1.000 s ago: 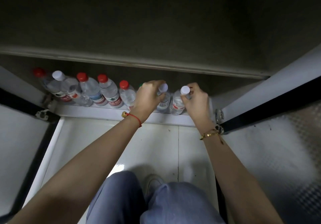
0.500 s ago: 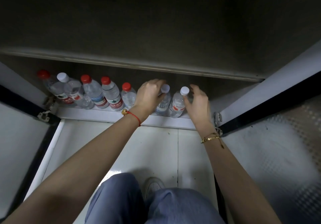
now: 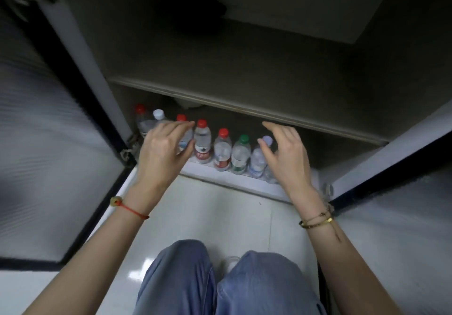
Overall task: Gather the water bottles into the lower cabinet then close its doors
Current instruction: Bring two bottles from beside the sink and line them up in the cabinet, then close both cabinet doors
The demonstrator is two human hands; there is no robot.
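Along the front lip of the lower cabinet (image 3: 234, 182) the water bottles (image 3: 221, 149) stand upright in one row, shoulder to shoulder: red caps toward the left, a white cap near the far left, a green-capped bottle (image 3: 241, 154) right of the middle, and a pale-capped bottle (image 3: 259, 158) at the right end, with what looks like one more partly hidden behind the wrist there. They are clear, thin-walled plastic and appear full, so I judge each fairly heavy for its size, firm while sealed but slick on the label band and ready to dent under a hard squeeze. Standing so close together, one nudged at the cap would likely topple its neighbours. The safest hold is around the body just under the shoulder, or around the neck below the cap.

The left hand (image 3: 162, 153) hovers over the left part of the row, fingers spread and loosely bent, holding nothing, though it hides a bottle or two. The right hand (image 3: 286, 153) hangs over the right end, fingers relaxed and apart, thumb just beside the pale cap without gripping it.

Above the row a shelf (image 3: 244, 109) overhangs. The left door (image 3: 49, 155) and the right door (image 3: 403, 192) both stand wide open, hinged at the cabinet's corners. With the bottles inside, closing these seems the step left. Below are the white floor (image 3: 220, 221) and knees in blue trousers (image 3: 220, 283).
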